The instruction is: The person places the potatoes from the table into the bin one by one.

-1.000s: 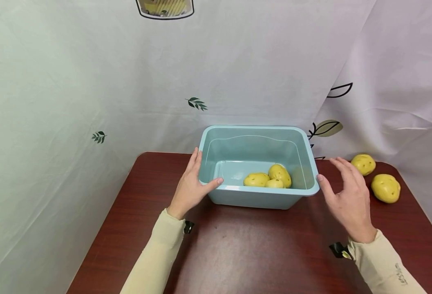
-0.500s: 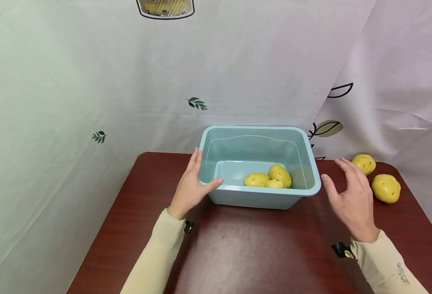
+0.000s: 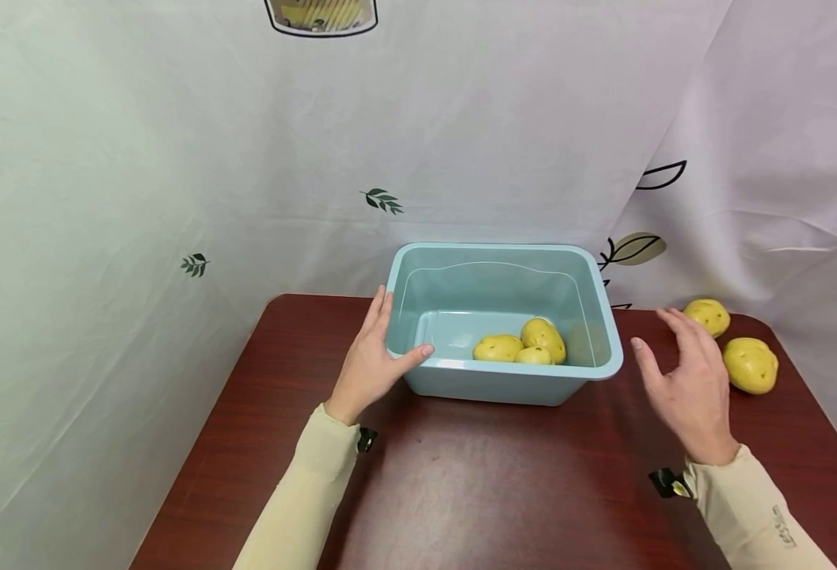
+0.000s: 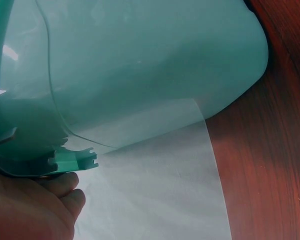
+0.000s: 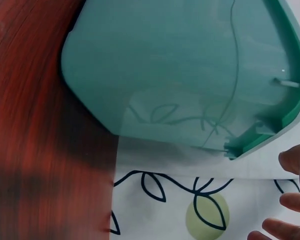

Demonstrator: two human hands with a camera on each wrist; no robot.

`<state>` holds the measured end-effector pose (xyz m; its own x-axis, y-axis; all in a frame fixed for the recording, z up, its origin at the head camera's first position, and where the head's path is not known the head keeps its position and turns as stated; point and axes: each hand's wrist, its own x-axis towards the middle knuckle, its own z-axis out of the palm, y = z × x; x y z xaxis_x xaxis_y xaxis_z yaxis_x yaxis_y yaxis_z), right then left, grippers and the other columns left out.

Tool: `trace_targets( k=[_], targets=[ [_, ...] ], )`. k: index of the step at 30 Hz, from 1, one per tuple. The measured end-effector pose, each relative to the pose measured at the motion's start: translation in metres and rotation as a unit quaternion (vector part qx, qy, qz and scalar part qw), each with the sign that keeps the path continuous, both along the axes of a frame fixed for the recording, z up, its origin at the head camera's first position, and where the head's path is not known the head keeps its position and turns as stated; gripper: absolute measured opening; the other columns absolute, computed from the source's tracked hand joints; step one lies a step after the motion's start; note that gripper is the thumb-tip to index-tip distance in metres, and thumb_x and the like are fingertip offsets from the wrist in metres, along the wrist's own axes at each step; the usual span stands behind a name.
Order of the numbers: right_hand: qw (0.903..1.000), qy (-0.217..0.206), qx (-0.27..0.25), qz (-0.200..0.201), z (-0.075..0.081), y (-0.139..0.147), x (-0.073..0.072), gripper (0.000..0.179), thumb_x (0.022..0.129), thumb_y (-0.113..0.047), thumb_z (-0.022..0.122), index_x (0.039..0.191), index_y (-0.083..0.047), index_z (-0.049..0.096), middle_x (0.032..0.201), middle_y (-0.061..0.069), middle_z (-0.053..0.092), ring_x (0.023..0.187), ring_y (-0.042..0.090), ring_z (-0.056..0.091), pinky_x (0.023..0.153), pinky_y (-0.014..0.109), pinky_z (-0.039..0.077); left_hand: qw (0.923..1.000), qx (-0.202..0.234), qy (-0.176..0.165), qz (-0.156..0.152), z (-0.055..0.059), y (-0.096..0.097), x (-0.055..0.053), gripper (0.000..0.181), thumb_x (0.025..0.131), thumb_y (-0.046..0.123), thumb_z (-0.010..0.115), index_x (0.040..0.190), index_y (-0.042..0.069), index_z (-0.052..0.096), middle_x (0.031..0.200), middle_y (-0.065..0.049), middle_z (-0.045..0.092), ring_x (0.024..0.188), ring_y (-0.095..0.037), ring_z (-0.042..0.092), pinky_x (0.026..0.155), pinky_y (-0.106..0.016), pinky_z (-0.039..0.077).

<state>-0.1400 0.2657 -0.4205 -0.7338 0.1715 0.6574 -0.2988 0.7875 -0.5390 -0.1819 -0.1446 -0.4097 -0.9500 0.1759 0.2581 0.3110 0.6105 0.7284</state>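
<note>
In the head view a pale blue plastic bin [image 3: 489, 385] stands upright on the table, against the cloth backdrop. Three yellow potatoes lie inside it: one [image 3: 496, 347] on the left, one [image 3: 543, 339] on the right and one [image 3: 534, 356] partly hidden by the front rim. My left hand [image 3: 371, 364] is at the bin's left front corner, fingers straight along the side rim and thumb over the front rim. To the bin's right my right hand [image 3: 692, 384] hovers with fingers spread, apart from the rim and holding nothing; the right wrist view shows a gap there.
Two more potatoes lie at the table's back right corner, one [image 3: 708, 317] behind my right hand and a bigger one [image 3: 750, 365] beside it. The dark red-brown wooden table [image 3: 489, 483] ends at the patterned cloth [image 3: 504, 142].
My right hand has moved a little to the right, away from the bin's rim. The left hand, the bin and the potatoes look the same.
</note>
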Motion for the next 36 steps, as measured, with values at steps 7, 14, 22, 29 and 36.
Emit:
trace_targets(
  k=[7, 14, 22, 29, 36],
  targets=[
    [1.0, -0.004, 0.0, -0.004, -0.005, 0.006, -0.003, 0.055, 0.084, -0.011, 0.078, 0.134, 0.004, 0.06, 0.138, 0.026, 0.056, 0.129, 0.046, 0.047, 0.115, 0.049, 0.031, 1.0, -0.001, 0.004, -0.001, 0.0, 0.001, 0.0, 0.107, 0.084, 0.065, 0.07, 0.162, 0.014, 0.017, 0.167, 0.014, 0.005, 0.15, -0.015, 0.024, 0.112, -0.048, 0.036],
    [0.9999, -0.011, 0.002, -0.01, -0.01, 0.012, -0.004, 0.055, 0.085, -0.012, 0.078, 0.134, 0.004, 0.06, 0.137, 0.028, 0.055, 0.128, 0.047, 0.047, 0.114, 0.051, 0.031, 1.0, -0.001, 0.004, -0.001, 0.0, 0.001, 0.0, 0.108, 0.084, 0.066, 0.07, 0.162, 0.014, 0.017, 0.167, 0.014, 0.005, 0.15, -0.014, 0.023, 0.112, -0.048, 0.037],
    [0.9994, -0.026, 0.002, -0.021, -0.015, 0.017, -0.004, 0.053, 0.087, -0.014, 0.076, 0.135, 0.004, 0.059, 0.139, 0.028, 0.053, 0.128, 0.048, 0.046, 0.113, 0.053, 0.031, 1.0, 0.002, 0.004, -0.002, 0.0, 0.0, 0.0, 0.108, 0.084, 0.066, 0.07, 0.162, 0.013, 0.017, 0.167, 0.015, 0.005, 0.15, -0.014, 0.023, 0.112, -0.048, 0.036],
    [0.9991, -0.033, 0.002, -0.027, -0.02, 0.023, -0.006, 0.053, 0.088, -0.015, 0.075, 0.135, 0.004, 0.059, 0.14, 0.028, 0.053, 0.129, 0.048, 0.046, 0.113, 0.053, 0.031, 1.0, 0.004, 0.0, -0.001, -0.001, 0.0, 0.0, 0.108, 0.084, 0.066, 0.07, 0.162, 0.014, 0.017, 0.166, 0.016, 0.005, 0.15, -0.014, 0.023, 0.112, -0.048, 0.036],
    [0.9985, -0.042, 0.003, -0.035, -0.027, 0.029, -0.008, 0.052, 0.089, -0.015, 0.074, 0.134, 0.005, 0.058, 0.139, 0.029, 0.053, 0.129, 0.048, 0.046, 0.114, 0.053, 0.03, 1.0, 0.002, 0.001, 0.0, 0.0, 0.0, 0.0, 0.108, 0.083, 0.067, 0.069, 0.162, 0.014, 0.018, 0.166, 0.015, 0.005, 0.15, -0.015, 0.024, 0.112, -0.048, 0.037]
  ],
)
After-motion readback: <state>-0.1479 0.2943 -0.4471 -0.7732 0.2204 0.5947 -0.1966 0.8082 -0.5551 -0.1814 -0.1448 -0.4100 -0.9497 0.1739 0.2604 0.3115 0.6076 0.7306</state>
